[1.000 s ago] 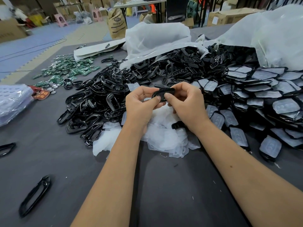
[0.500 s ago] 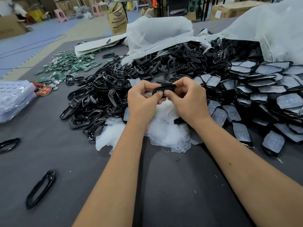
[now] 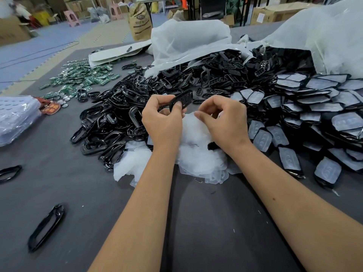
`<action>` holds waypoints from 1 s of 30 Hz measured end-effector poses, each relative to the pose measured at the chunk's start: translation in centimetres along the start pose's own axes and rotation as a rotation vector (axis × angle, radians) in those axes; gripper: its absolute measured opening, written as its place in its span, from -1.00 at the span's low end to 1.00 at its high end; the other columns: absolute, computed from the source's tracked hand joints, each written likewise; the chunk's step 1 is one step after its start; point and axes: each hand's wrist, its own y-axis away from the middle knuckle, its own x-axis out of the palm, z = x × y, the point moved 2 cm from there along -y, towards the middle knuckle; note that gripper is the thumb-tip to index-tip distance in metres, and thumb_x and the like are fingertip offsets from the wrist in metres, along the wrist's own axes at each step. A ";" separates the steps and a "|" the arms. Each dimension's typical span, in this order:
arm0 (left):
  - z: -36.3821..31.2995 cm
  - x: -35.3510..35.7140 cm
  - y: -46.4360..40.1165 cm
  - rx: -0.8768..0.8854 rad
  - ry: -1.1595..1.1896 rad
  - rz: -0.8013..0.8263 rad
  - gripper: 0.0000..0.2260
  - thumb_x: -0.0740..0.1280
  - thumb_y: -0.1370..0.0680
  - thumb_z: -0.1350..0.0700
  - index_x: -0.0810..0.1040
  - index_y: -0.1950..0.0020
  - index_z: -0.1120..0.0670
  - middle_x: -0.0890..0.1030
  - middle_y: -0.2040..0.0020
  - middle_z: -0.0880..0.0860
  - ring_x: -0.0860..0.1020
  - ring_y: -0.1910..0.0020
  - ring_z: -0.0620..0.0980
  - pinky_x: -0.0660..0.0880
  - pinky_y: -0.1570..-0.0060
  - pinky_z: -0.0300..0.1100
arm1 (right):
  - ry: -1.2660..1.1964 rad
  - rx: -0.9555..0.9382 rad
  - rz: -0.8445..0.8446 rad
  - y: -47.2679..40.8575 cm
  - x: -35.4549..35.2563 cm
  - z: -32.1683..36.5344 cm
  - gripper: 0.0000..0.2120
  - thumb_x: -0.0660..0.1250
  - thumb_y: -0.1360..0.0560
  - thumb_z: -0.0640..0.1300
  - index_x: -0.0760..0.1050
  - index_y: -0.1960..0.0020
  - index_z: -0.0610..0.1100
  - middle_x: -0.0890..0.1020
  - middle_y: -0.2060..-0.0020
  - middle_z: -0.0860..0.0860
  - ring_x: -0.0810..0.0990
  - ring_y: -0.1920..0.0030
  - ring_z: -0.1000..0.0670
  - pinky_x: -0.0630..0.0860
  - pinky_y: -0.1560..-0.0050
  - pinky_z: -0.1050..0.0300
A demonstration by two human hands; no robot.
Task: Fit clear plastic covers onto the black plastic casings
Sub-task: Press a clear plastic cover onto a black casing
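A black casing (image 3: 181, 99), judged light and rigid, was pinched edgewise by the left hand (image 3: 164, 122); the right hand (image 3: 225, 122) was curled, apparently empty.

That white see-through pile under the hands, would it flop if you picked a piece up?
Probably yes. The pile of thin clear plastic covers looks crumpled and filmy, so pieces likely bend easily. They seem very light, and may slide off each other, since they lie loosely heaped.
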 end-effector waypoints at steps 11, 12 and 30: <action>0.0 -0.5 -0.2 -0.017 -0.097 -0.059 -0.85 0.45 -0.50 0.28 0.61 0.09 0.03 0.69 0.06 0.09 0.68 0.22 0.19 0.64 0.07 0.19 | -0.460 0.186 0.143 -0.5 -0.2 -1.2 -0.73 0.49 -0.50 -0.38 0.68 -0.15 -0.15 0.67 0.17 0.06 0.64 0.17 0.07 0.63 0.06 0.18; 0.0 -0.5 -0.3 -0.022 -0.097 -0.065 -0.86 0.45 -0.49 0.28 0.61 0.09 0.03 0.69 0.06 0.09 0.67 0.21 0.22 0.63 0.06 0.21 | -0.435 0.180 0.162 -0.6 -0.2 -1.3 -0.69 0.49 -0.48 -0.40 0.68 -0.16 -0.13 0.67 0.12 0.05 0.62 0.14 0.06 0.63 0.01 0.16; -1.5 -0.8 0.3 0.243 -0.145 -0.285 -0.88 0.43 -0.49 0.30 0.59 0.06 0.10 0.62 0.16 -0.01 0.62 0.18 0.13 0.58 0.15 -0.10 | 0.058 0.140 0.217 -0.2 0.5 0.3 -0.86 0.20 -0.70 -0.10 0.44 -0.01 -0.13 0.64 0.19 -0.06 0.59 0.15 -0.06 0.50 0.09 -0.04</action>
